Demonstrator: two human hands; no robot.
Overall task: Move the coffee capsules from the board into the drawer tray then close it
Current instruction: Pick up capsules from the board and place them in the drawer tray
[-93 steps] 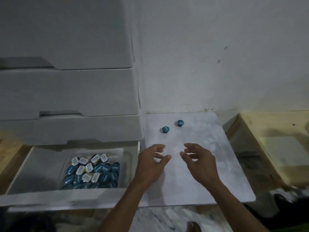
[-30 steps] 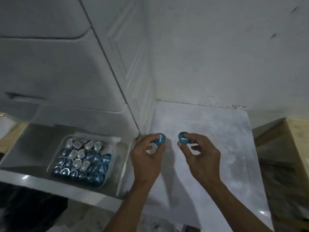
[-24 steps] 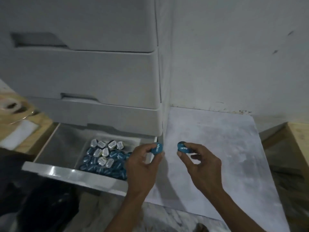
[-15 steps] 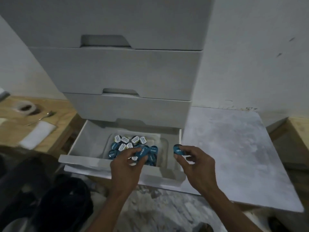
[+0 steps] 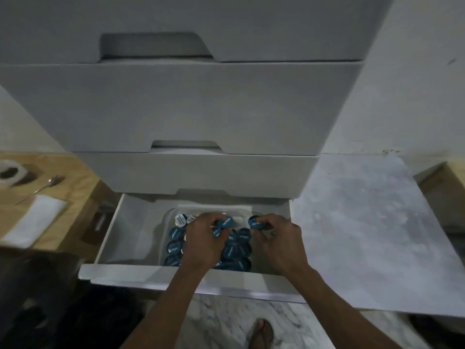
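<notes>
My left hand (image 5: 203, 244) pinches a small round blue foil-topped coffee capsule (image 5: 224, 222), lid tilted up and rightward; my right hand (image 5: 278, 241) pinches a second blue capsule (image 5: 256, 222), lid tipped toward me and leftward. Both hover over the clear plastic tray of blue and white capsules (image 5: 168, 224) inside the open white bottom drawer (image 5: 120, 238). Half a second ago the right capsule was outside the drawer's right wall; now both are over the tray. The pale marbled board (image 5: 372, 235) lies bare on the right.
</notes>
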